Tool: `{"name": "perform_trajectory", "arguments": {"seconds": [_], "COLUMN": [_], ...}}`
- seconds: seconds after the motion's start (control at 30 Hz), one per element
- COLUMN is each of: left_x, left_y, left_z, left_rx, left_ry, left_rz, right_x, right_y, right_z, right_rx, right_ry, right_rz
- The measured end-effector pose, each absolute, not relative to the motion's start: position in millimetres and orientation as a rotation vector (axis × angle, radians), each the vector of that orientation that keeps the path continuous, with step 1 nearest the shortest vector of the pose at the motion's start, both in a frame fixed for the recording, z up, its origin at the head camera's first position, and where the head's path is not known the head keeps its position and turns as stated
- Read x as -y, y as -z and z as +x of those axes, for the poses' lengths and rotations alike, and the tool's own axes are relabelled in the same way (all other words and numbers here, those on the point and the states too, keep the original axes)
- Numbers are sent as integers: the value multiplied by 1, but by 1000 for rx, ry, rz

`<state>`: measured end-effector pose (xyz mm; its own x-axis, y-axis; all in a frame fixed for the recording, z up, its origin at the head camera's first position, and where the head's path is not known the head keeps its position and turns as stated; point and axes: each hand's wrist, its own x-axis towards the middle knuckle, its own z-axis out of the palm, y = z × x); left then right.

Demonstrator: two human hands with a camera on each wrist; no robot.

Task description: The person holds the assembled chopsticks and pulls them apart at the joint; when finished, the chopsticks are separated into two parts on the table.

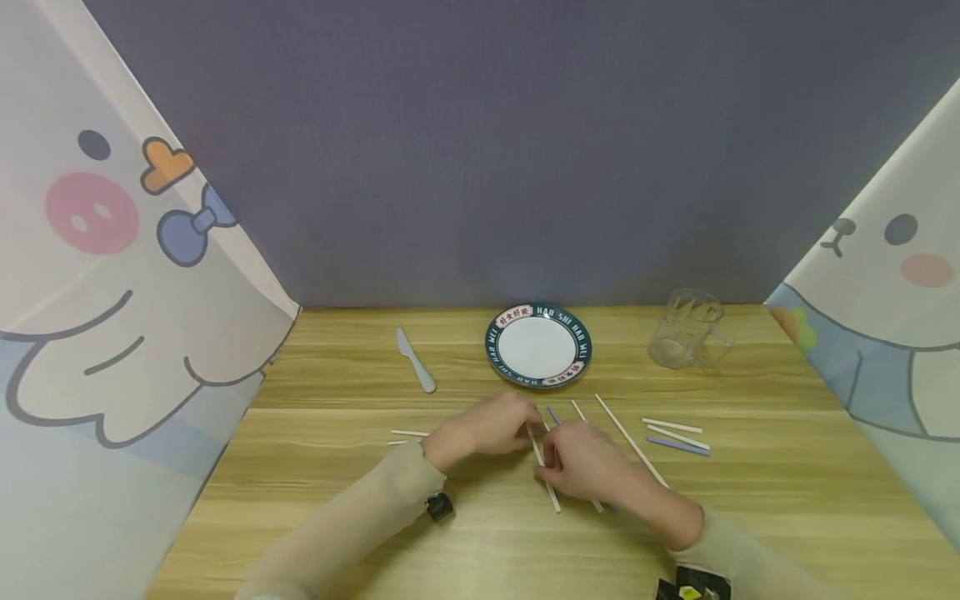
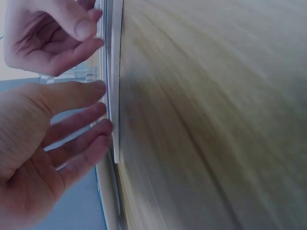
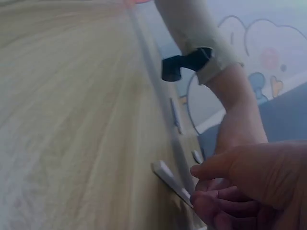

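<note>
Both hands are low over the middle of the table, close together at a thin white stick (image 1: 551, 493). My left hand (image 1: 498, 423) is on its left side; in the left wrist view the thumb and spread fingers reach the stick (image 2: 116, 96) with their tips. From the right, my right hand (image 1: 588, 462) comes up beside the same stick, fingers loosely bent and thumb apart from the index finger. Partly under the right hand lie another white stick (image 1: 578, 409) and a purple stick (image 1: 553, 414). A longer white stick (image 1: 630, 440) lies slanted just right of that hand.
Two white sticks (image 1: 672, 425) and a purple stick (image 1: 677, 447) lie at the right, more white sticks (image 1: 409, 432) by the left wrist. Behind stand a green-rimmed plate (image 1: 538, 347), a table knife (image 1: 415, 360) and a clear glass mug (image 1: 678, 333). A grey partition (image 1: 480, 167) closes the back.
</note>
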<state>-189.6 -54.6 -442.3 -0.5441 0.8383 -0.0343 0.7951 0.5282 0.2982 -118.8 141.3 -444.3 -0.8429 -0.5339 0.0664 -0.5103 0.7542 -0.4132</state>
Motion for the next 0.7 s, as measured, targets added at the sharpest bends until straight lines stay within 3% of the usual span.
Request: {"name": "perform_trajectory", "arguments": {"seconds": [0.4,0.7], "left_x": [54,64], "left_y": [445,440], "left_z": [-191,-190], "left_rx": [-2556,-2500], "left_ry": [-347,-464], "left_rz": [1427,1414], "right_x": [-134,-149], "right_y": [453,436], "right_z": [-118,-126], "right_rx": [-2906,-2880], "right_ry": [551,624], "right_rz": [-848,-875]}}
